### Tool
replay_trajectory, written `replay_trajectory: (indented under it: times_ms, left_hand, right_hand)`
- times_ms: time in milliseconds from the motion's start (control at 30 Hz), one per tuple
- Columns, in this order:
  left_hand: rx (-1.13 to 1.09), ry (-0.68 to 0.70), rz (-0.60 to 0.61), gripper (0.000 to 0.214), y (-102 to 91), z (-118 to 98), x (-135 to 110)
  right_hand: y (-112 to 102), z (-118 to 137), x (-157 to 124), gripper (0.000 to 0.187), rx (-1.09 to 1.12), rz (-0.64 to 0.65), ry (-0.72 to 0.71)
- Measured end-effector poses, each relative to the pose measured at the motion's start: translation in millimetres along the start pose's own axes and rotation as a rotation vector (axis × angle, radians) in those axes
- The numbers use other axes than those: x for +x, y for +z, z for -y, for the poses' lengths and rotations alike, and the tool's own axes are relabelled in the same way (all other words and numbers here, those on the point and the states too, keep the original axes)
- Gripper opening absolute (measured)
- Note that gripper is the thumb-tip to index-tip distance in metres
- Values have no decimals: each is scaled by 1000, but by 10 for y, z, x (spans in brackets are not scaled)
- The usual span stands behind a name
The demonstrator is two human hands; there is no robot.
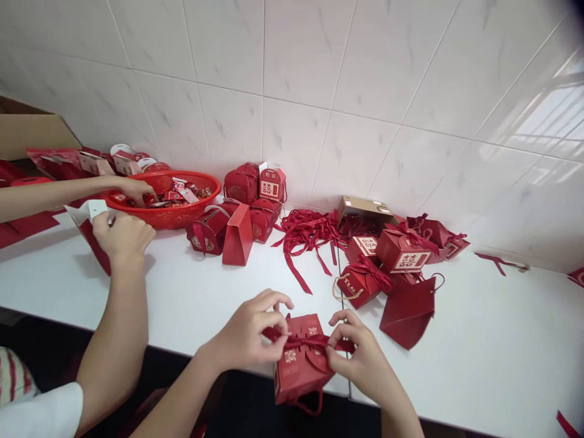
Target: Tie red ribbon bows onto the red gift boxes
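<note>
A red gift box (301, 372) with pale printed characters sits at the table's front edge, partly over it. Across its top runs a dark red ribbon (308, 342), crossed or knotted at the middle. My left hand (260, 328) pinches the ribbon on the left side of the box. On the right side, my right hand (353, 347) pinches the ribbon between thumb and fingers. Both hands are close to the box's top. Below the box hangs a loop of red ribbon or cord.
At left, a co-worker's hand (123, 234) holds an open box, the other reaching into a red basket (201, 213) of small packets. Finished-looking boxes (406, 252) lie at right beside a ribbon pile (310, 228). More boxes (241, 185) stand by the tiled wall (292, 134).
</note>
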State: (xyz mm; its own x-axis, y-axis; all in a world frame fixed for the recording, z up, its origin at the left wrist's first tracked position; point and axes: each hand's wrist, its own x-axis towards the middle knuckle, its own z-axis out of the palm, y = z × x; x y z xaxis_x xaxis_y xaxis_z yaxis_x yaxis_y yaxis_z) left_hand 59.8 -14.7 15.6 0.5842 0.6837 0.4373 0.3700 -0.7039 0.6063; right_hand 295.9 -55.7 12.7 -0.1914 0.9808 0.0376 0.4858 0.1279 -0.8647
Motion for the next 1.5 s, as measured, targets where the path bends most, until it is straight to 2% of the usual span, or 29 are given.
replay_trajectory:
  times_ms: [100, 200, 300, 367, 467, 567, 667, 733, 800, 900, 967, 1067, 1167, 1267, 1367, 1500]
  left_hand:
    - [-61, -112, 107, 12, -55, -26, -18]
    - [-155, -157, 170, 13, 44, -66, -9]
    - [-98, -176, 217, 22, 121, -61, 7]
    - [-21, -185, 205, 32, 88, -13, 11]
    - [62, -187, 70, 42, -50, 84, 3]
    - [26, -167, -36, 33, -142, 100, -12]
    - [-83, -66, 56, 17, -84, -10, -27]
    - [-126, -20, 130, 31, 16, -112, -39]
    - [-117, -47, 152, 36, 119, -194, -52]
    - [-105, -124, 131, 14, 212, -242, -70]
    - [-151, -157, 110, 9, 219, -233, -76]
    - [-228, -221, 89, 21, 193, -201, -72]
    - [-273, -237, 132, 33, 182, -172, -55]
    - [-208, -219, 178, 32, 199, -145, -35]
    - [-92, -233, 151, 33, 207, -108, -29]
    - [-164, -197, 144, 29, 171, -52, -52]
  right_hand:
    - [-21, -49, -44, 9, -33, 18, -62]
    - [52, -89, -56, 8, -44, -33, -116]
    - [94, -137, -58, 7, -96, -103, -147]
    - [67, -183, -63, 9, -171, -137, -165]
    - [-20, -252, -69, 15, -246, -227, -158]
    - [-71, -270, -72, 14, -212, -256, -146]
    - [-42, -236, -72, 10, -158, -190, -155]
    - [-4, -213, -73, 9, -136, -178, -155]
    - [24, -205, -80, 9, -117, -171, -153]
    - [24, -219, -108, 9, -100, -158, -144]
    - [4, -237, -136, 9, -102, -161, -137]
    - [-22, -269, -179, 8, -116, -169, -143]
    - [-18, -291, -206, 8, -135, -171, -160]
    - [2, -293, -219, 11, -158, -197, -177]
    - [14, -288, -225, 13, -188, -228, -199]
    - [5, -286, -229, 14, -204, -253, -213]
